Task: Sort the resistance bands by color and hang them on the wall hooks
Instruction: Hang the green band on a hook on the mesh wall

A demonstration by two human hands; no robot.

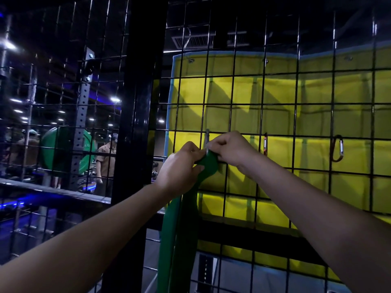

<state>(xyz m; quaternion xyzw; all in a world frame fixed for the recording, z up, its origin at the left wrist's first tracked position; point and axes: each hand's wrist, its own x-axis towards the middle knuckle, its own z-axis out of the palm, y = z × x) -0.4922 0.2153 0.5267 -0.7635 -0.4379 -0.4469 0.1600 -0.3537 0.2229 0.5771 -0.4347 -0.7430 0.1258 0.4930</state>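
Note:
A green resistance band (179, 225) hangs in long loops down the black wire grid wall (296, 132). Its top end is bunched at a grey carabiner hook (207, 137) clipped to the grid. My left hand (179, 168) grips the band just below that hook. My right hand (229, 149) pinches the band's top end and the hook's lower part. Two more carabiner hooks hang on the grid to the right, an orange one (265, 144) and a brown and silver one (337, 148), both bare.
A yellow padded mat (317, 98) hangs behind the grid. A thick black post (137, 123) stands left of the hooks. Beyond the left grid panel are a squat rack upright (81, 123), a green weight plate (57, 151) and a person standing (106, 163).

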